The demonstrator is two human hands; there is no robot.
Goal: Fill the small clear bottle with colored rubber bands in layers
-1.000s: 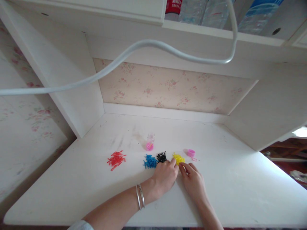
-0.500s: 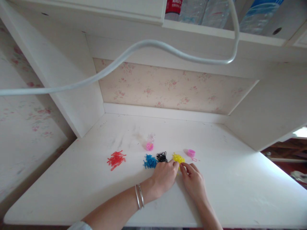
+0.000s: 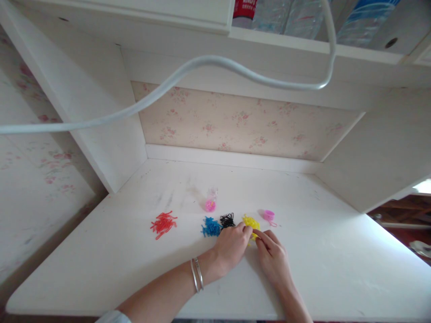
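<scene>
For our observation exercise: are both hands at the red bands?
No, the left hand and right hand are both at the yellow bands.

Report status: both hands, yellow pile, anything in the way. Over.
Left hand and right hand close together at yellow pile, grip unclear. Yellow pile partly hidden by hands. Black pile close by, partly behind left hand.

Red bottle label (image 3: 244, 10), "NONGFU", top cropped; smaller characters unclear
</scene>
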